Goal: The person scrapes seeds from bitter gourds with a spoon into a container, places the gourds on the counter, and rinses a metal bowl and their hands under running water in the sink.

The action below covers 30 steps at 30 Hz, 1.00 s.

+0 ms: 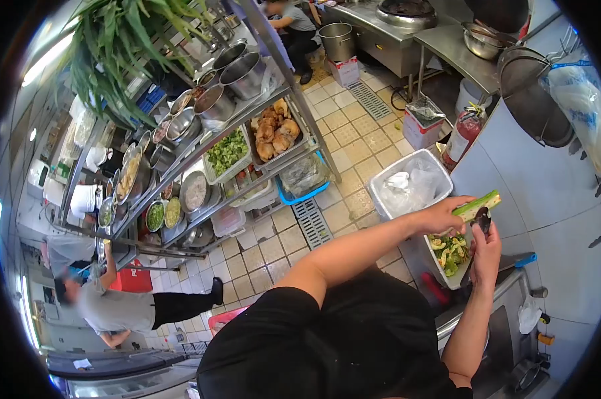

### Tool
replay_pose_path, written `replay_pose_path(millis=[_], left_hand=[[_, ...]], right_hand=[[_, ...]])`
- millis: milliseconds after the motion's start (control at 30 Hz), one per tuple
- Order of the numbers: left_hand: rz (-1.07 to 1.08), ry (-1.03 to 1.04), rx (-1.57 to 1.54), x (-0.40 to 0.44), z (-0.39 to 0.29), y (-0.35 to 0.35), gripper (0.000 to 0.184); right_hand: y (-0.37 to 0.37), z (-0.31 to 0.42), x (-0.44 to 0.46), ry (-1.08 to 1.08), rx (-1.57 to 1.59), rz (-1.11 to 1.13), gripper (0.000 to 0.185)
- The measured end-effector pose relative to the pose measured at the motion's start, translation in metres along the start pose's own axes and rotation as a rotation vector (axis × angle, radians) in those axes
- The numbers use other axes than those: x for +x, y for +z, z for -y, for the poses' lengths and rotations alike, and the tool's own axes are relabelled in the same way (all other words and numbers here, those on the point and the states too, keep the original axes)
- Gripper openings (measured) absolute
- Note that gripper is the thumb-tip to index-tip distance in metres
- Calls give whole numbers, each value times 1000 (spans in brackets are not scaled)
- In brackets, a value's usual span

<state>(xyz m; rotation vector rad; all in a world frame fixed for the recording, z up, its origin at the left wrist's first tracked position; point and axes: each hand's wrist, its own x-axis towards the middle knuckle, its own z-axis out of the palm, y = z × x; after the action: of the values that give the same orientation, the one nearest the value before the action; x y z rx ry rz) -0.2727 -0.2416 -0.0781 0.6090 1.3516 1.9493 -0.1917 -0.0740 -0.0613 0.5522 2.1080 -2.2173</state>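
Head view: L hand grips a green stalk, apparently veg., near its lower end. Fingers are curled, partly closed; the part under the palm is hidden. The stalk slants up and away, its pale inner face partly exposed. Posn.: over the far side of a light tub holding cut greens.

R hand is closed on a dark tool, thumb up beside the stalk. Tool type: cannot tell. Tool-to-stalk contact: likely, but not confirmed at this res.

Handling (est.): stalk is light, fairly stiff, crisp; it may snap or bruise if bent hard. Exposed inner face is prob. moist, hence slippery. Rec. hold: outer skin, lower half, fingertips clear of the tool; mod. pressure only. Cut greens look softer, lt. wt.; lift loosely, w/o crushing.

Adj. items: white tub w/ clear plastic bags, just beyond the L forearm; fire extinguisher beyond that, near the wall. Blue-ended handle is to the R of the R hand. Metal rack w/ food containers is on the L side; a co-worker in a grey top is at far L, well apart from both hands.
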Motion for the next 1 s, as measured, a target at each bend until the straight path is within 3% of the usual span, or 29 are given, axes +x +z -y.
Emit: replay_pose_path(millis=[200, 567, 1000], left_hand=[[59, -188, -239, 3, -14, -31, 56], [249, -179, -280, 78, -38, -73, 39], [193, -114, -167, 94, -42, -75, 56]], right_hand=[[-26, -27, -10, -10, 103, -107, 40], [-35, -48, -1, 18, 101, -303, 21], [-42, -38, 19, 45, 70, -285, 14]])
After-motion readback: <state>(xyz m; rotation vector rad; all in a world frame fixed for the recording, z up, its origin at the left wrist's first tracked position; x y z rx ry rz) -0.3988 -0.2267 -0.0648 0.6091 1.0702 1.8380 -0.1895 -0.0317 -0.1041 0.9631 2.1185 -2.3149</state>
